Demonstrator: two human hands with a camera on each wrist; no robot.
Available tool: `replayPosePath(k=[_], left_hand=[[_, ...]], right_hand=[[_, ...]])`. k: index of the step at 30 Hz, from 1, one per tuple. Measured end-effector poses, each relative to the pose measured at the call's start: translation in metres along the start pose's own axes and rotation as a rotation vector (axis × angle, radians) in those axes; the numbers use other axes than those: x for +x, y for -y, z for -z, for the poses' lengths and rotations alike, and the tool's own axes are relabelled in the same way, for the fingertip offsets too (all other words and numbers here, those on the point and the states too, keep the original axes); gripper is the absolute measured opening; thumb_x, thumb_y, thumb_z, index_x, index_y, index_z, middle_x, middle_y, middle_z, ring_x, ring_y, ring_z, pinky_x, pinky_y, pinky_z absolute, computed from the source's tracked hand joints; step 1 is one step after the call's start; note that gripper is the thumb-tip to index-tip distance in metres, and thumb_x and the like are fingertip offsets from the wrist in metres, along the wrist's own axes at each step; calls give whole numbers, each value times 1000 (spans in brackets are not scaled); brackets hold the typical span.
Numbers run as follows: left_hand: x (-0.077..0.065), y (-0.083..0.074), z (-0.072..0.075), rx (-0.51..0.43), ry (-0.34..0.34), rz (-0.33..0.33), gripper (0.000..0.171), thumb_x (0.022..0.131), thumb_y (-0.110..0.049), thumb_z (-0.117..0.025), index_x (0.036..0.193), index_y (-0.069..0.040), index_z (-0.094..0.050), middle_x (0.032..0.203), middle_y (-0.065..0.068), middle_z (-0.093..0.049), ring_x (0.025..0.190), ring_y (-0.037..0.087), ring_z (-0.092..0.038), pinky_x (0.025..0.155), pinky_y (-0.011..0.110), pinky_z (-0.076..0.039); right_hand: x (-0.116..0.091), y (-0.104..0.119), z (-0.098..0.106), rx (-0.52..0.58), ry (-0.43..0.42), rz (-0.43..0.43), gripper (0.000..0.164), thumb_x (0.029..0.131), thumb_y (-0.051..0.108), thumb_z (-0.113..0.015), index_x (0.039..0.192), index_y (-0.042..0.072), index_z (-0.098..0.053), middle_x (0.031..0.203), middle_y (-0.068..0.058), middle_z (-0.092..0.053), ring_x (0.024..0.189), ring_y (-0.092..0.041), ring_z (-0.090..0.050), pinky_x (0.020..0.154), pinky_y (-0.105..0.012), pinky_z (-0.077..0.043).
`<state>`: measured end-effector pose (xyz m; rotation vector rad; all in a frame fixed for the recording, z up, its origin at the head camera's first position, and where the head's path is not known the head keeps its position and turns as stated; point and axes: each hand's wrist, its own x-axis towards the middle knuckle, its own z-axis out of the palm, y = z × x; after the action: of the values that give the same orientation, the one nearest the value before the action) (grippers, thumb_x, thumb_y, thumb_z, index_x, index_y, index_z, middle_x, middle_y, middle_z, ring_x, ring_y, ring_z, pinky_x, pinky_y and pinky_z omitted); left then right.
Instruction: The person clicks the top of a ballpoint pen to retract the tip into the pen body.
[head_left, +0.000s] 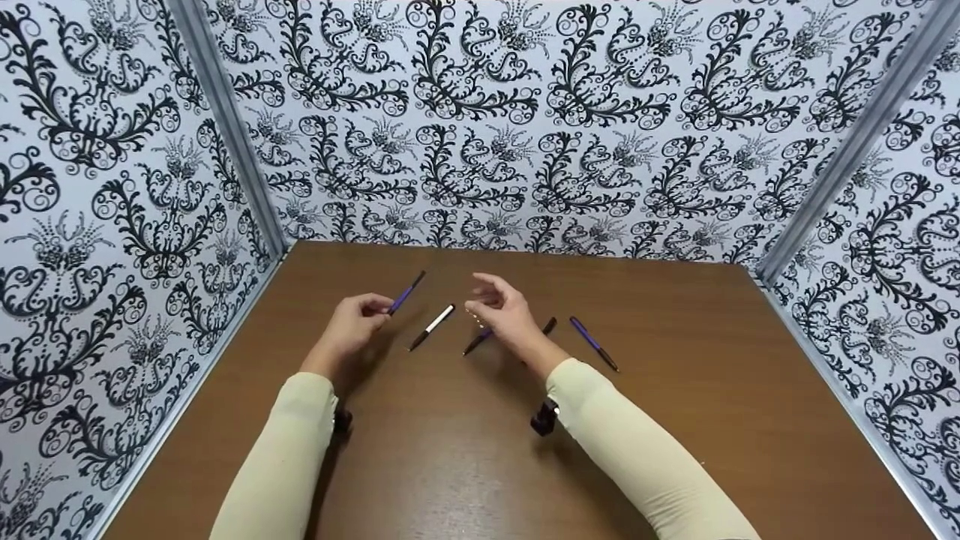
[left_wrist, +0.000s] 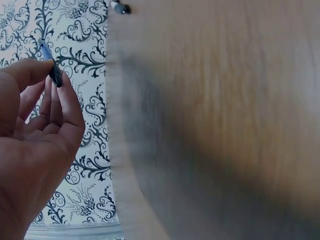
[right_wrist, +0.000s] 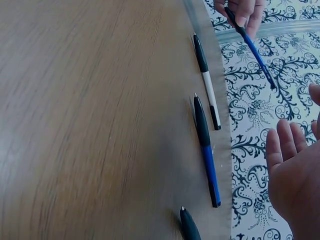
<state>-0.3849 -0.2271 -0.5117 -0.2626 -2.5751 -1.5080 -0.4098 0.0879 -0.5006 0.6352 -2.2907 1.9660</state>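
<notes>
My left hand [head_left: 352,326] pinches a blue ballpoint pen [head_left: 406,293] by its black end between thumb and fingertips, above the table. The rest of that pen slants up and away, as the right wrist view also shows. A white pen [head_left: 437,322] with a black grip lies between my hands. My right hand [head_left: 508,313] hovers with fingers loosely bent and nothing in them. Below it on the table lies another blue pen [right_wrist: 208,162], partly covered by the hand in the head view. Farther right rests one more blue pen [head_left: 592,342], tip toward me.
The brown wooden table [head_left: 450,450] is enclosed by walls [head_left: 495,135] with a black-and-white scroll pattern. Metal posts [head_left: 225,120] stand at the back corners. Small black devices [head_left: 543,417] sit at both wrists by the pale sleeves.
</notes>
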Motion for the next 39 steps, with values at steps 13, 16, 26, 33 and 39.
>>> replayPosePath(k=[13,16,26,33,39], left_hand=[[-8,3,2,127,43,119,23,106,3,-67,128,3,-75,117,18,-73,107,33,-66,99,49,-56],[-7,5,2,153,45,131,22,106,1,-68,127,3,-76,116,17,-73,106,32,-65,97,49,-56],[-5,12,1,230,29,84,20,101,4,-69,119,7,-77,109,19,-77,106,35,-71,99,52,-56],[-7,16,1,232,39,116,18,103,3,-69,119,5,-77,111,18,-76,105,33,-69,97,51,-56],[-7,16,2,235,42,126,18,104,2,-69,120,4,-78,114,19,-77,109,34,-69,100,52,-55]], right_hand=[[-1,-3,1,9,-11,-11,54,100,4,-80,152,4,-63,129,-17,-72,112,-28,-71,93,-31,-60],[-1,-4,1,10,-13,-12,54,100,4,-80,152,4,-63,129,-17,-72,112,-28,-70,93,-31,-60],[-2,-6,1,33,-3,-25,53,102,5,-79,153,4,-62,128,-14,-68,111,-25,-68,94,-31,-58],[-2,-5,0,19,-5,-22,54,101,6,-80,153,5,-63,128,-14,-70,112,-24,-68,95,-31,-57],[-3,-5,1,19,-16,-11,53,101,6,-80,151,3,-63,127,-15,-71,111,-25,-69,95,-31,-57]])
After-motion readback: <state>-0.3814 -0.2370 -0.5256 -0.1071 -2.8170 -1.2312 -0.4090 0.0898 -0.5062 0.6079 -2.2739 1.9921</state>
